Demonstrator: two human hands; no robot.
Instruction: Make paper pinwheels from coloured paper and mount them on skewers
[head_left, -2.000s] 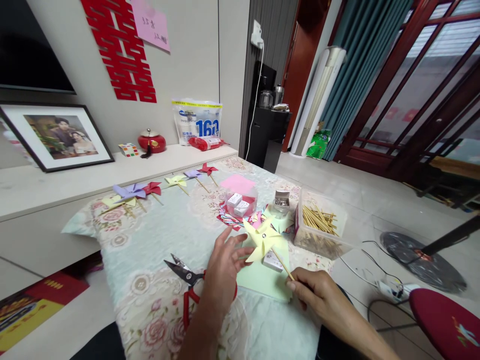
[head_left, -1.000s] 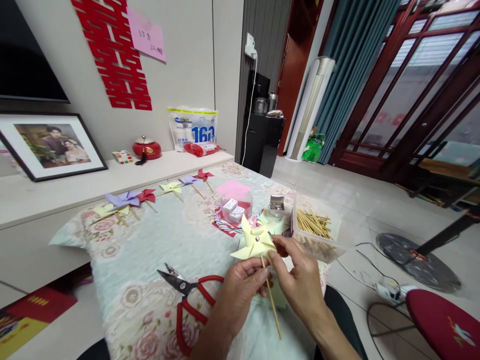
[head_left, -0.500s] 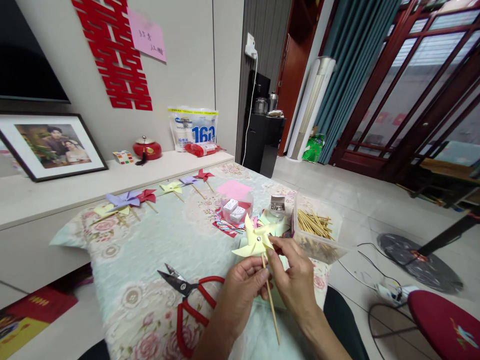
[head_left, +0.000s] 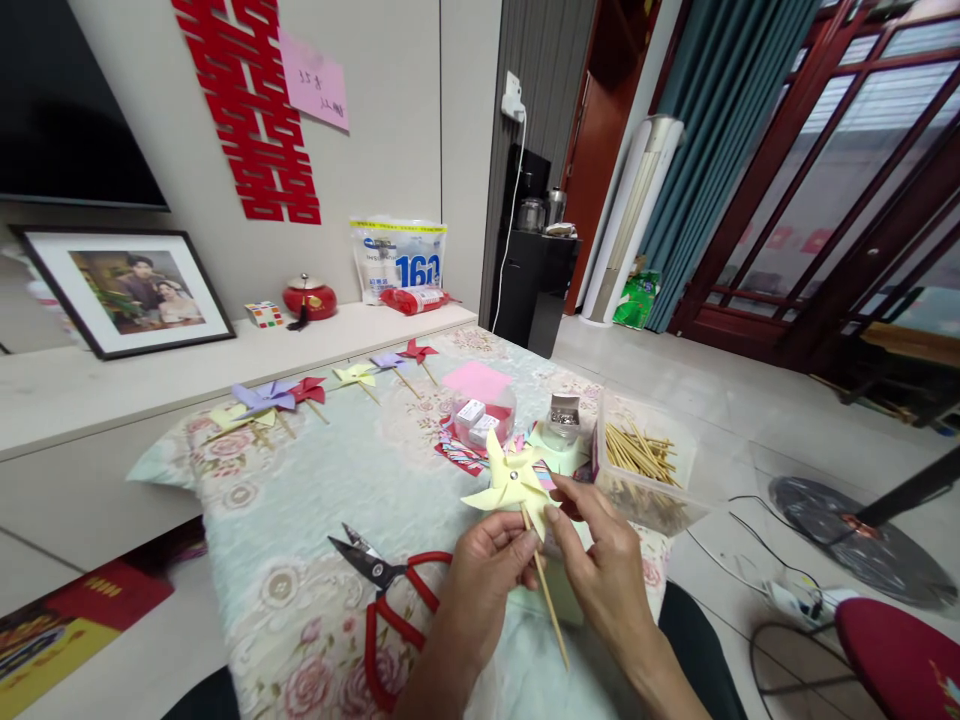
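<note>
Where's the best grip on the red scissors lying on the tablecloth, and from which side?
Take the red scissors by the handle loops, probably from the near edge of the table. They lie flat, with the loops toward the person and the dark blades pointing away to the left, so that approach stays clear of the tips.

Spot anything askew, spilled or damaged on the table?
Nothing stands out. Both hands, left hand and right hand, hold the yellow pinwheel by its stick; the red scissors lie flat, and the sticks stay inside their clear box.
</note>
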